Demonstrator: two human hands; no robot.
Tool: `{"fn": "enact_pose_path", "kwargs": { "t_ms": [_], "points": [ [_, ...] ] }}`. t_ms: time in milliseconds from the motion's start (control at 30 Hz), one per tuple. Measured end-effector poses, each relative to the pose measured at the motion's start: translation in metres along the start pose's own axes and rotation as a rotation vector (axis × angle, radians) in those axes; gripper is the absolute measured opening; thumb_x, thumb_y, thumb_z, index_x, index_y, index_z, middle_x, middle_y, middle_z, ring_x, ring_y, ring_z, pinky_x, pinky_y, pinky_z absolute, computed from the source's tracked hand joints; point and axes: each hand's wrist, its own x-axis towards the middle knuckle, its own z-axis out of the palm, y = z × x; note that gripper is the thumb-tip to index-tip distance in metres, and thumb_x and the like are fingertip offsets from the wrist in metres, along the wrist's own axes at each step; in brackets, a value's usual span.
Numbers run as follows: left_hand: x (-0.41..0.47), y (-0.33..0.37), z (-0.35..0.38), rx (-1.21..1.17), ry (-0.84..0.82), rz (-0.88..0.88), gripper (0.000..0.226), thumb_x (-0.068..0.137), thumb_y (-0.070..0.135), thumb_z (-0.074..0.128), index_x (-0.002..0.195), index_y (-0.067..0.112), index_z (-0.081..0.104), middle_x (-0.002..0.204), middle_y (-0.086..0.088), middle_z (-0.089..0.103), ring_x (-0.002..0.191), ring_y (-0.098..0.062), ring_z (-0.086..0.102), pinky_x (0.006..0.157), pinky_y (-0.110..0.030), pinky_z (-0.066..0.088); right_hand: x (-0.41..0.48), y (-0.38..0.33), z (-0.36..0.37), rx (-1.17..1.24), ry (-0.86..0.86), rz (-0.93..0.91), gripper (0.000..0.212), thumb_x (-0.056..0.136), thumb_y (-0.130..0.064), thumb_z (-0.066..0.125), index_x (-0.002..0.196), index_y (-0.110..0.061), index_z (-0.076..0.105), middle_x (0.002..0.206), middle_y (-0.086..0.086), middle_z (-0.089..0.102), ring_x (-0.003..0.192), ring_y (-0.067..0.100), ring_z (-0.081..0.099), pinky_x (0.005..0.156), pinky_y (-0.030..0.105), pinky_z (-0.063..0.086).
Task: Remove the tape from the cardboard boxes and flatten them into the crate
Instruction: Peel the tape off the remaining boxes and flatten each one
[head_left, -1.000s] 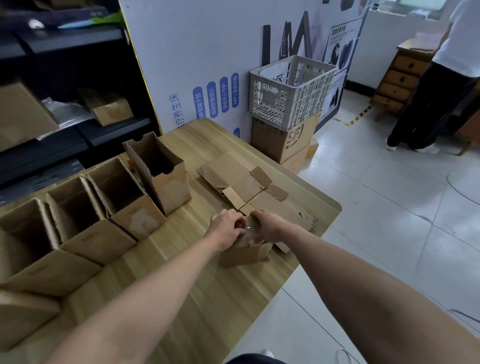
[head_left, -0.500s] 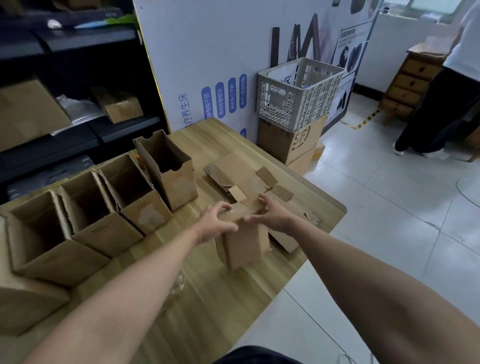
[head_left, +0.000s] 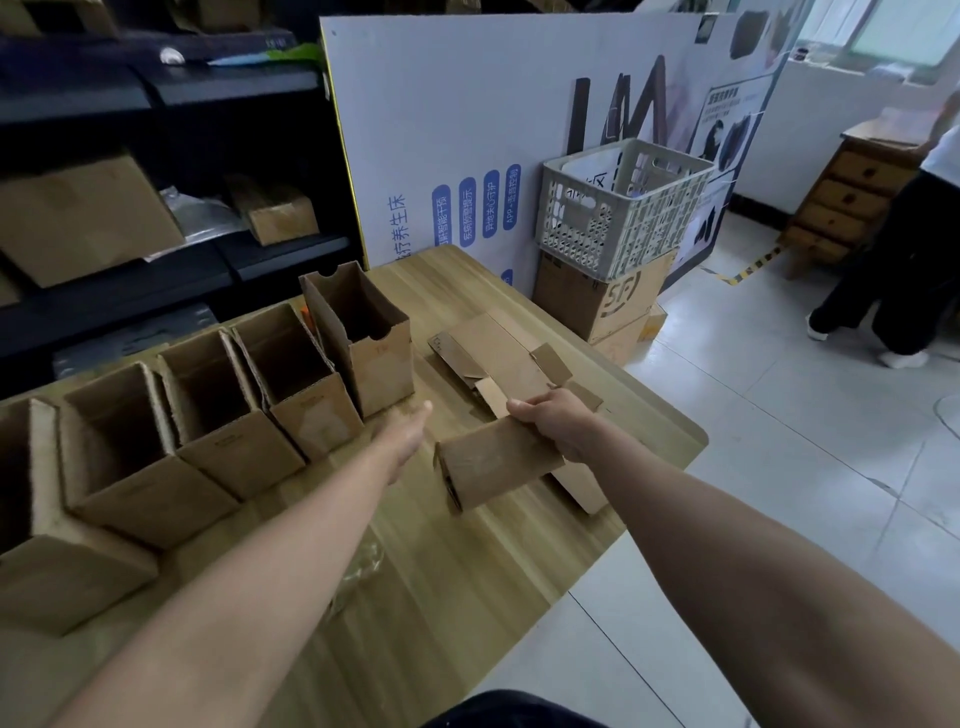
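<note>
Head view: grips squashed box (head_left: 496, 462) with right hand (head_left: 558, 423), fingers (head_left: 522, 406) curled over its far edge, over desk (head_left: 467, 597). Holds left hand (head_left: 410, 431) flat, empty. Seemingly early: flat pieces (head_left: 498, 353) lying on desk, upright boxes (head_left: 363, 338) waiting, crate (head_left: 623, 208) well apart.

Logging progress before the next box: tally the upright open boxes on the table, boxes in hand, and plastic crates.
Upright open boxes: 5
Box gripped by the right hand: 1
Plastic crate: 1
Total: 7
Flat pieces overlap on the table, so they are not counted.
</note>
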Motion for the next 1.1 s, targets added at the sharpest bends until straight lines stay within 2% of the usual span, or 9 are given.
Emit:
{"fn": "enact_pose_path", "kwargs": {
  "t_ms": [67, 133, 233, 367, 467, 633, 800, 967, 1100],
  "points": [
    [-0.005, 0.003, 0.000, 0.015, 0.105, 0.365, 0.024, 0.088, 0.037, 0.060, 0.093, 0.014, 0.058, 0.098, -0.005, 0.063, 0.092, -0.025, 0.058, 0.073, -0.030, 0.048, 0.005, 0.004, 0.010, -0.006, 0.053, 0.067, 0.034, 0.089, -0.032, 0.065, 0.109, -0.005, 0.064, 0.108, 0.010, 0.065, 0.097, 0.025, 0.063, 0.091, 0.040, 0.051],
    [-0.013, 0.003, 0.002, 0.176, -0.030, 0.573, 0.010, 0.083, 0.027, 0.068, 0.080, 0.021, 0.061, 0.083, 0.004, 0.063, 0.080, -0.015, 0.059, 0.068, -0.024, 0.048, 0.009, 0.010, 0.022, -0.009, 0.096, 0.116, 0.037, 0.092, -0.029, 0.060, 0.117, -0.001, 0.058, 0.117, 0.014, 0.061, 0.106, 0.028, 0.059, 0.096, 0.043, 0.049],
    [-0.014, -0.013, 0.011, 0.508, -0.190, 0.566, 0.015, 0.077, 0.019, 0.075, 0.091, 0.022, 0.069, 0.093, 0.007, 0.059, 0.091, -0.014, 0.057, 0.085, -0.026, 0.049, 0.010, 0.016, 0.032, -0.228, 0.103, 0.063, 0.035, 0.095, -0.028, 0.053, 0.116, 0.000, 0.058, 0.119, 0.017, 0.060, 0.107, 0.030, 0.058, 0.093, 0.043, 0.050],
    [-0.009, -0.018, 0.013, 0.548, -0.108, 0.574, 0.029, 0.077, 0.013, 0.074, 0.105, 0.019, 0.069, 0.103, 0.003, 0.057, 0.097, -0.013, 0.052, 0.092, -0.024, 0.043, 0.010, 0.022, 0.025, -0.657, 0.090, -0.105, 0.062, 0.085, -0.048, 0.062, 0.138, -0.023, 0.043, 0.141, 0.012, 0.036, 0.129, 0.033, 0.034, 0.107, 0.048, 0.036],
    [-0.012, -0.012, 0.019, 0.566, -0.111, 0.587, 0.030, 0.076, 0.013, 0.076, 0.105, 0.017, 0.070, 0.105, 0.000, 0.059, 0.096, -0.013, 0.052, 0.092, -0.023, 0.043, 0.009, 0.025, 0.020, -0.941, -0.077, -0.251, 0.080, 0.077, -0.048, 0.071, 0.145, -0.030, 0.033, 0.148, 0.002, 0.030, 0.137, 0.032, 0.020, 0.111, 0.053, 0.025],
    [-0.016, -0.006, 0.032, 0.639, -0.039, 0.531, 0.020, 0.077, 0.020, 0.075, 0.095, 0.024, 0.069, 0.103, -0.002, 0.061, 0.103, -0.020, 0.055, 0.095, -0.031, 0.045, 0.007, 0.032, 0.021, -0.881, -0.096, -0.256, 0.084, 0.077, -0.030, 0.076, 0.147, -0.021, 0.032, 0.143, 0.004, 0.043, 0.129, 0.026, 0.039, 0.106, 0.038, 0.035],
    [-0.018, -0.006, 0.034, 0.683, -0.018, 0.581, 0.009, 0.084, 0.016, 0.065, 0.083, 0.025, 0.068, 0.082, 0.011, 0.048, 0.104, -0.017, 0.049, 0.093, -0.030, 0.038, 0.007, 0.028, 0.024, -0.872, -0.082, -0.250, 0.084, 0.075, -0.029, 0.078, 0.146, -0.019, 0.033, 0.142, 0.005, 0.045, 0.128, 0.026, 0.042, 0.105, 0.038, 0.036],
    [-0.011, -0.003, 0.032, 0.645, -0.081, 0.546, 0.025, 0.084, 0.019, 0.067, 0.103, 0.036, 0.066, 0.090, 0.015, 0.053, 0.094, -0.008, 0.040, 0.094, -0.033, 0.030, 0.008, 0.029, 0.023, -0.852, -0.085, -0.246, 0.083, 0.075, -0.029, 0.078, 0.145, -0.019, 0.034, 0.140, 0.006, 0.046, 0.127, 0.026, 0.043, 0.105, 0.039, 0.038],
    [-0.009, -0.002, 0.038, 0.641, -0.076, 0.571, 0.012, 0.087, 0.022, 0.062, 0.084, 0.033, 0.064, 0.086, 0.012, 0.062, 0.093, -0.013, 0.050, 0.081, -0.030, 0.025, 0.010, 0.031, 0.023, -0.859, -0.080, -0.244, 0.083, 0.075, -0.031, 0.077, 0.145, -0.020, 0.034, 0.140, 0.006, 0.046, 0.126, 0.026, 0.044, 0.105, 0.040, 0.038]
  ]
}}
